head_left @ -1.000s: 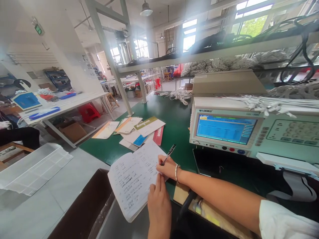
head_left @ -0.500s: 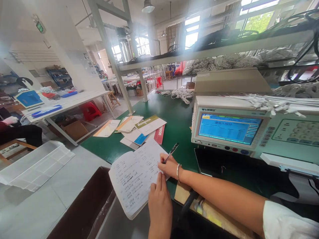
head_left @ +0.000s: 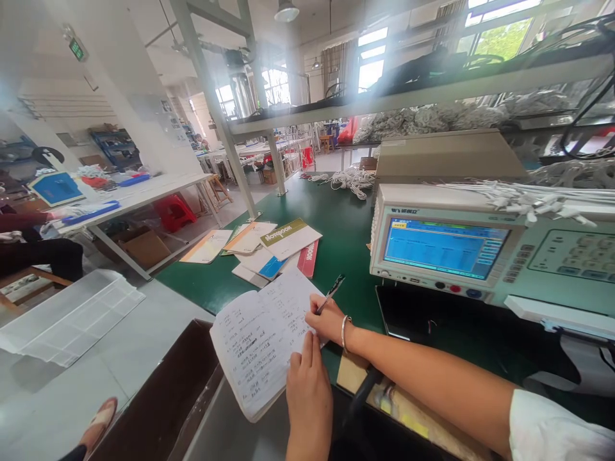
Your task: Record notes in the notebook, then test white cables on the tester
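An open notebook with handwriting on both pages lies at the near edge of the green table, partly past the edge. My right hand, a bangle on its wrist, is closed around a dark pen and rests on the right-hand page. The pen's tip is hidden by the fingers. My left hand lies flat on the notebook's lower right part, fingers stretched out and touching the paper. Several notebooks in a loose pile, a white and olive one on top, lie just beyond.
A tester with a lit screen stands at the right, white cables on top. A metal shelf spans the back. A brown box is at the near left, a clear plastic tray on the floor. A co-worker sits far left.
Both my hands and the notebook stay in nearly the same place. A sandalled foot has come into view at the lower left. The co-worker's arm has moved, and the tester's screen text has changed.
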The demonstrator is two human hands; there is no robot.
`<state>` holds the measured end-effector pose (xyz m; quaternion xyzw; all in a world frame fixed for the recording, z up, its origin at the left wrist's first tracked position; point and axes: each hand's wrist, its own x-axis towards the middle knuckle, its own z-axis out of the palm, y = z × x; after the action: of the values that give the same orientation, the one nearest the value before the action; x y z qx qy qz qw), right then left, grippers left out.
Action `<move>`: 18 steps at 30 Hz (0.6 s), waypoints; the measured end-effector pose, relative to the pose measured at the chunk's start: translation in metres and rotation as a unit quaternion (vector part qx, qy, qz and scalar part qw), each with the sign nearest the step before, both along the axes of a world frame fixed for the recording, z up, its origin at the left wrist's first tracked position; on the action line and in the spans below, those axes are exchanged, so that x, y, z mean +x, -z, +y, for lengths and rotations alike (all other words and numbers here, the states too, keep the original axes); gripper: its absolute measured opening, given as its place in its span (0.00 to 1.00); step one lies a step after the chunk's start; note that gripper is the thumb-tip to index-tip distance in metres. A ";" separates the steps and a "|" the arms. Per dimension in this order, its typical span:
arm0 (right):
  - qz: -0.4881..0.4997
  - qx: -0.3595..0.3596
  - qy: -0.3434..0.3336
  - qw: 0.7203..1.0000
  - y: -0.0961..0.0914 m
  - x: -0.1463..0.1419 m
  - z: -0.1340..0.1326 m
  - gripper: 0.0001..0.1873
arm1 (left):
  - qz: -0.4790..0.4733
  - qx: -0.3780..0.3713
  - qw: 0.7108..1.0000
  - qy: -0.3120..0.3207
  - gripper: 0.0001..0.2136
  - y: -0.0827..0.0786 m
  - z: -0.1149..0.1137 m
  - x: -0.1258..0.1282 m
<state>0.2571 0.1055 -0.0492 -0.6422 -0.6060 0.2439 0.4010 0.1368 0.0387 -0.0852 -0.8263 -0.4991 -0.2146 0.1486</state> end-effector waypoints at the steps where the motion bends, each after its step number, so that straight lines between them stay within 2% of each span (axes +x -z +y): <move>1: 0.001 0.000 0.002 1.000 0.000 0.000 0.000 0.07 | 0.000 0.001 1.000 0.001 0.22 0.000 0.000 0.000; 9: 0.029 0.011 0.009 0.999 0.002 -0.001 0.001 0.07 | -0.027 -0.009 1.000 0.011 0.22 -0.002 0.003 0.000; 11: 0.051 0.020 0.018 0.998 0.003 -0.001 0.002 0.08 | -0.083 -0.047 0.995 0.025 0.21 -0.004 0.000 -0.002; 13: 0.080 0.031 0.041 0.995 0.004 0.001 0.005 0.09 | -0.199 -0.106 0.973 0.058 0.20 0.001 -0.011 -0.005; 15: 0.111 0.045 0.076 0.990 0.004 0.004 0.008 0.09 | -0.364 -0.164 0.913 0.083 0.15 0.016 -0.028 -0.009; 17: 0.137 0.064 0.112 0.982 0.004 0.008 0.010 0.09 | -0.528 -0.236 0.813 0.072 0.09 0.040 -0.042 -0.014; 18: 0.147 0.072 0.125 0.978 0.003 0.010 0.011 0.11 | -0.596 -0.295 0.745 0.053 0.06 0.053 -0.046 -0.018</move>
<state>0.2673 0.1165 -0.0525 -0.6395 -0.4711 0.2395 0.5584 0.1186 -0.0075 -0.1377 -0.5576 -0.4800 -0.5133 -0.4418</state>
